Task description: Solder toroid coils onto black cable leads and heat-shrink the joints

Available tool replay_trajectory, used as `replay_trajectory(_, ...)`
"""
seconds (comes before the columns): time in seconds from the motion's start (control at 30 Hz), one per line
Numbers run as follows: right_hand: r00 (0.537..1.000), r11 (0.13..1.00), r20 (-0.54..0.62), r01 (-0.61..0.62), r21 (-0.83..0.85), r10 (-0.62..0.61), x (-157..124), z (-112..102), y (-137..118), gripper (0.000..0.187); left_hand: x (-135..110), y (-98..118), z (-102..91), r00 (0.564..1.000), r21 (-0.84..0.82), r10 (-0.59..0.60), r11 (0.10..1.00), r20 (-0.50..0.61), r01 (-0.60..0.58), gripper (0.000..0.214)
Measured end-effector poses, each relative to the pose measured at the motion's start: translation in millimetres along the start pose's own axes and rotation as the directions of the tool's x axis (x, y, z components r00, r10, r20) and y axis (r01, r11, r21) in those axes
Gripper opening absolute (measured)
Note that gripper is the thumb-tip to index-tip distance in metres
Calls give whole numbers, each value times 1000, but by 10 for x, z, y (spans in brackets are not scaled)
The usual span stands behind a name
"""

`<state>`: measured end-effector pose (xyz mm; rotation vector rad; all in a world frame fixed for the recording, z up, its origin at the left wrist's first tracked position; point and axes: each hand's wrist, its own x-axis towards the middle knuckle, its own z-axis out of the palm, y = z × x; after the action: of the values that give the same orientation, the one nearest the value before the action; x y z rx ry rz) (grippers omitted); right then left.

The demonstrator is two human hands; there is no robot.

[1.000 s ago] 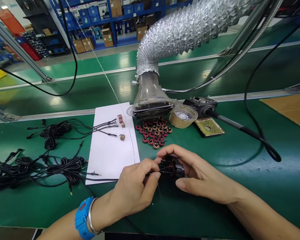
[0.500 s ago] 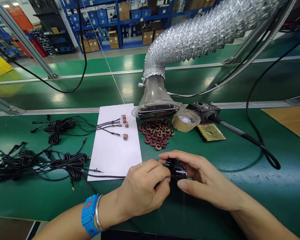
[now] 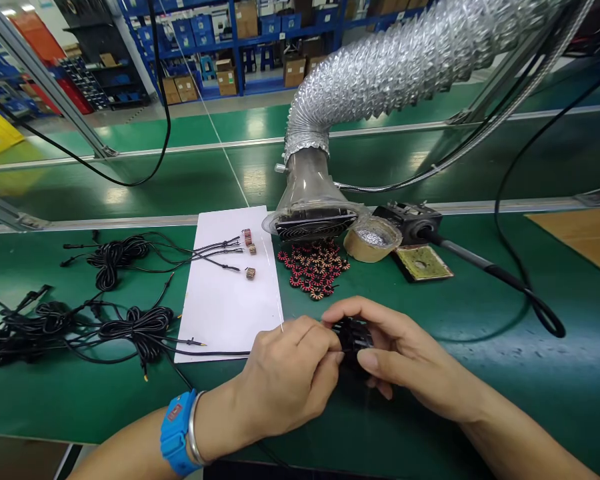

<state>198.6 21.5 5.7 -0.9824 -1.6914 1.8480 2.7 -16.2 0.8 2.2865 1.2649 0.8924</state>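
two hands work close together on the green mat (image 3: 480,313), just right of the white paper (image 3: 230,313). my left hand (image 3: 285,380) has its fingers curled and bunched, their tips pressed against a small black part (image 3: 353,337). my right hand (image 3: 405,360) closes on it from the right, thumb and forefinger pinching it, the other fingers curled beneath. it looks ribbed and glossy, but my fingers hide its exact shape. a blue wrist strap (image 3: 177,433) and a smooth metal bangle (image 3: 194,427) circle my left wrist.

on the paper lie three copper-wound coils (image 3: 250,273), their thin leads running left to looped black cables (image 3: 117,257). far of my hands, a heap of red-and-black rings (image 3: 314,267) sits beside a tan tape roll (image 3: 373,239). further right lie a soldering iron (image 3: 460,257) and a yellowish sponge (image 3: 423,262). a crinkled foil duct (image 3: 405,73) arches down into a clear hood (image 3: 310,193) at the mat's far edge.
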Motion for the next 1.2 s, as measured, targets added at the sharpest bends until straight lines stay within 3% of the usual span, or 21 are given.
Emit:
replay_trajectory(0.2, 1000, 973, 19, -23, 231, 19, 15, -9, 39, 34, 38, -2, -61, 995, -69, -58, 996, 83, 63, 8)
replay_trajectory(0.27, 1000, 972, 30, -2, 237, -5, 22, 0, 29, 36, 46, -3, -66, 992, -92, -71, 993, 104, 81, 8)
replay_trajectory(0.4, 997, 997, -32, 63, -52, -65, 34, 46, -21, 28, 39, -3, -61, 986, -149, -113, 980, 126, 131, 8)
replay_trajectory(0.53, 987, 934, -61, 120, -337, -149, 40, 94, -75, 6, 31, -10, -66, 981, -189, -139, 968, 133, 163, 9)
replay_trajectory(0.6, 979, 907, -77, 145, -394, -190, 37, 105, -86, 7, 35, -16, -74, 977, -205, -152, 962, 147, 181, 9)
replay_trajectory(0.83, 980, 895, -96, 119, -431, -176, 11, 90, -63, 3, 46, -18, -83, 973, -243, -170, 948, 159, 206, 8)
replay_trajectory(1.03, 973, 904, -85, 167, -392, -217, -10, 75, -51, 22, 41, -12, -89, 970, -225, -183, 950, 158, 216, 8)
replay_trajectory(1.2, 964, 889, -78, 203, -411, -256, 0, 84, -38, 28, 42, -30, -86, 975, -230, -171, 953, 141, 200, 9)
